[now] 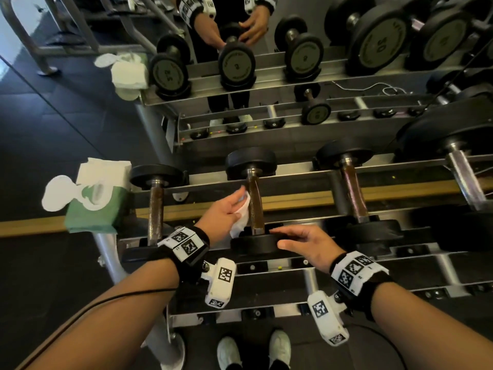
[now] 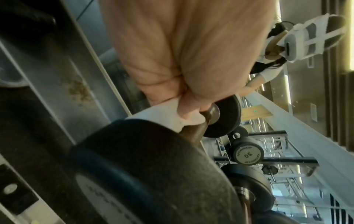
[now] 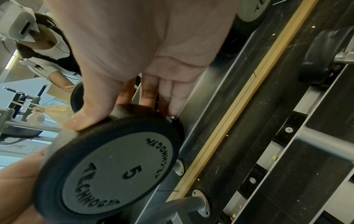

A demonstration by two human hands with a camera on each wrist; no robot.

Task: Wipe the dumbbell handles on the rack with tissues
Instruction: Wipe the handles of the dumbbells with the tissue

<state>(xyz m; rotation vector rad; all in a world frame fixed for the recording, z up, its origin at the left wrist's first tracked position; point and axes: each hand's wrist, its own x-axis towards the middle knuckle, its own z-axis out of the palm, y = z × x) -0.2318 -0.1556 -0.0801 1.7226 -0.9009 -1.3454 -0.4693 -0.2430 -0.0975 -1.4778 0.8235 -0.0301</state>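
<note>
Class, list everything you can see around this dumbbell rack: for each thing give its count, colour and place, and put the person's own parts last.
Dumbbell being wiped: one, black ends, brownish handle, marked 5, top tier of the rack.
Other dumbbells: several, black, either side on the same tier; more in the mirror.
Rack: one, silver with black cradles, against the mirror.
Tissue: one, white, against the handle.
Tissue pack: one, green and white, left end of the rack.
Shoes: two, white, on the dark floor.
Wrist cameras: two, white with black markers.
Left hand: holds the tissue.
Right hand: rests on the dumbbell's near end.
</note>
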